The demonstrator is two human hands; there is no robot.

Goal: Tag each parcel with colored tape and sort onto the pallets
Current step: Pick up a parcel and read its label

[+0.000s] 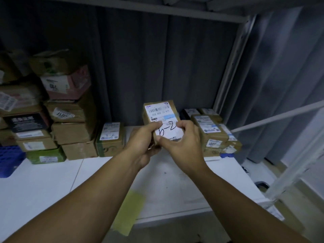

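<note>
I see both grips clamped on one small brown parcel point(160, 109), which is held in the air in the middle of my view, above the white desk point(43, 181) and not touching it. The parcel stands almost upright, its top leaning a little to 11 o'clock. Its white label point(157, 111) faces me, with a barcode, printed numbers and a handwritten mark "6-2" point(166, 128).

The left grip point(142, 139) holds the parcel from 9 o'clock: the thumb lies on the label face and the fingers curl around the left edge to the back. The right grip point(182, 142) holds from 3 o'clock: the thumb presses the lower part of the label and the curled fingertips point(182, 124) close on the right edge. Neither one is apart; each is closed on the parcel.

On the desk, at 9 o'clock from the parcel, a box with green tape point(110, 137) stands, and further that way a tall stack of cartons point(70, 120). At 3 o'clock there is a lower group of labelled boxes point(210, 132). A strip of yellow tape point(128, 211) hangs at the desk's near edge, at 6 o'clock. A blue crate point(8, 160) is at the far left border. A grey curtain point(140, 67) is behind everything.
</note>
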